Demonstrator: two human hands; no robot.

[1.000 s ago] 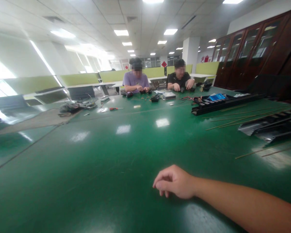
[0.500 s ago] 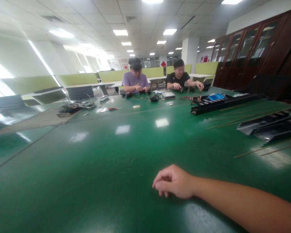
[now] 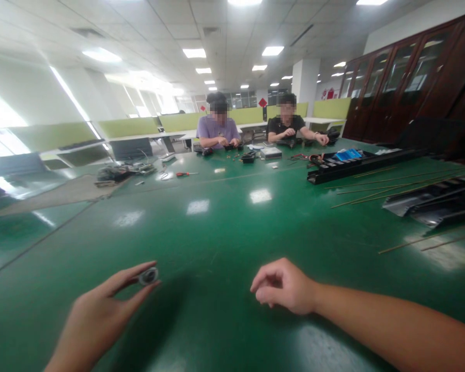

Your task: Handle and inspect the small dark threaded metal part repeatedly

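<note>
My left hand is in the lower left, above the green table. Its thumb and fingers are closed on a small grey round piece with a dark hollow end; blur hides what kind of thing it is. To the right, my right hand is low over the tabletop with its fingers loosely curled. A gap shows between thumb and index finger, and I see nothing in it. The right hand's palm is turned away, and whether it touches the table I cannot tell.
Across the table sit two people, working with small black parts. Black metal channels and thin rods lie at the right. A red screwdriver and a heap of parts on brown cloth are at the far left.
My left hand has come into view from the lower left with the grey round piece. The right hand stays nearly in place. The view has shifted slightly.
</note>
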